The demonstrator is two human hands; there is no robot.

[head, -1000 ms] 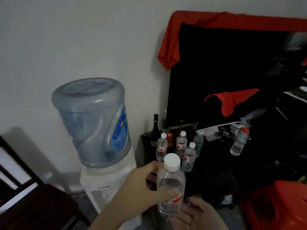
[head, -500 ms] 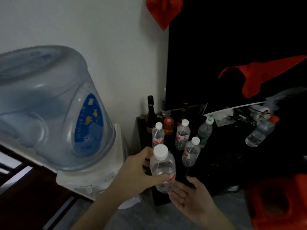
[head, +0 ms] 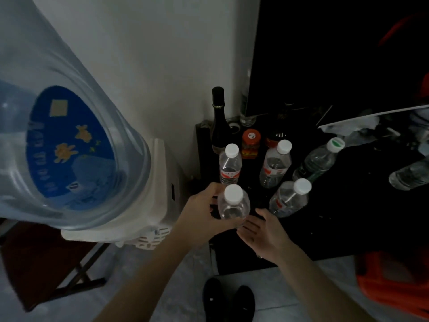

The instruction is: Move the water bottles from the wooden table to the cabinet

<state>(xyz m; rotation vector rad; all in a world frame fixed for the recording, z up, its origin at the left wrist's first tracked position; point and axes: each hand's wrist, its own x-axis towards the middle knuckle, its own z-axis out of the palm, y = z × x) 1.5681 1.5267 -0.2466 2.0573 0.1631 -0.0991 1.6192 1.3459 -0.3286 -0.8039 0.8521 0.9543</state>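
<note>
Standing upright at the near edge of the dark surface (head: 348,217), the water bottle (head: 234,205) is clamped by the left hand (head: 204,214), fingers wrapped round its body. Right hand (head: 262,231) lies just beside it, palm up, fingers apart. Beyond the fingers stand three capped bottles (head: 275,166) and a dark wine bottle (head: 219,122).

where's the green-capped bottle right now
In the head view the green-capped bottle stands on the dark cabinet top, right of centre, just right of the white-capped bottle with the red label and behind another white-capped bottle.
</note>
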